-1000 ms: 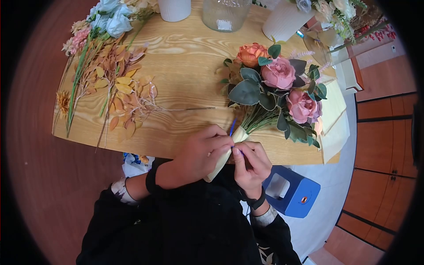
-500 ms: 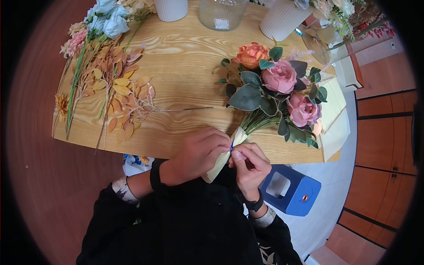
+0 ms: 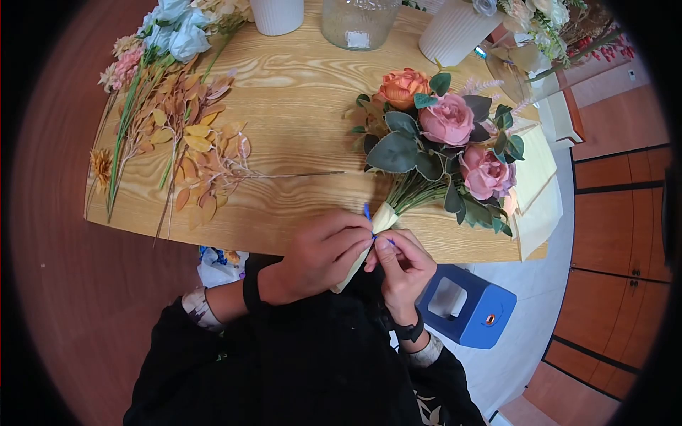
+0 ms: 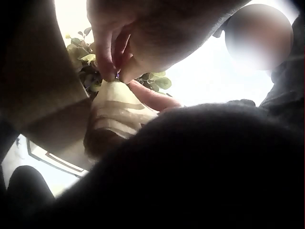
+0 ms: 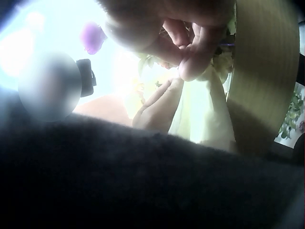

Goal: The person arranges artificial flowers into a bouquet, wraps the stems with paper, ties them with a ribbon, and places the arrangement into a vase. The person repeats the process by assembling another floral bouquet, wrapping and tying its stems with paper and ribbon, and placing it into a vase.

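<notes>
A bouquet of pink and orange roses (image 3: 446,119) with dark green leaves lies on the wooden table (image 3: 298,153), its stems (image 3: 410,193) pointing toward the person. Cream paper (image 3: 384,216) wraps the stem ends, which reach past the table's front edge. Around the paper goes a thin blue tie (image 3: 367,211), one end sticking up. Left hand (image 3: 323,245) and right hand (image 3: 405,264) meet at this tie, thumb and fingertips of each pinching it. In the left wrist view, fingertips press together just above the flared paper (image 4: 119,107). The tie's crossing is mostly hidden by fingers.
Orange-leaved branches (image 3: 202,138) and blue flowers (image 3: 174,32) lie on the table's left. White vases (image 3: 277,15) and a glass vase (image 3: 359,25) stand at the back. Cream paper sheets (image 3: 536,184) lie at the right edge. A blue bin (image 3: 479,312) stands on the floor.
Half a second ago the tie's end lay close against the paper; now it sticks up beside the left fingertips. The hands stay at the same spot, and the bouquet barely shifts.
</notes>
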`<state>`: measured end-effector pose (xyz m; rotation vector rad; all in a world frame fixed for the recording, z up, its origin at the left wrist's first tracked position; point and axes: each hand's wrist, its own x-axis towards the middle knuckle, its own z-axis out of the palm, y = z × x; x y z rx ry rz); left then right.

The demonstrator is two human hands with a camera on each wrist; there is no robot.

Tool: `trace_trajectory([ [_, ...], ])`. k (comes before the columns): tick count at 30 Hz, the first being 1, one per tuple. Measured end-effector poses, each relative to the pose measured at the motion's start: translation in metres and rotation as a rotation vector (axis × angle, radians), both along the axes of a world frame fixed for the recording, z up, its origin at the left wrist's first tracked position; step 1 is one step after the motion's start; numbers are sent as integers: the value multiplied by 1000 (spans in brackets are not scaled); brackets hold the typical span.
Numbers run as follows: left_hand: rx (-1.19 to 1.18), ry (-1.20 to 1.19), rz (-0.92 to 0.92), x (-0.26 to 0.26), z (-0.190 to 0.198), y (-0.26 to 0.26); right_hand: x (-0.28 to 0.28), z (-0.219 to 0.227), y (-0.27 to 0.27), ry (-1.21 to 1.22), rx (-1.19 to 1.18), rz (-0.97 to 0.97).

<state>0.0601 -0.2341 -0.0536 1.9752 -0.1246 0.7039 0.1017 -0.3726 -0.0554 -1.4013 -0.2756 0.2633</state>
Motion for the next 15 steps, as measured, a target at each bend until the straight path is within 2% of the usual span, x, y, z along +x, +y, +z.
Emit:
trace_trajectory([
  [3,60,-7,-35,-1,1,-2,0,-1,0,3,11,-2],
  [15,9,20,-21,-2,4,-7,2,0,-1,7,65,41],
])
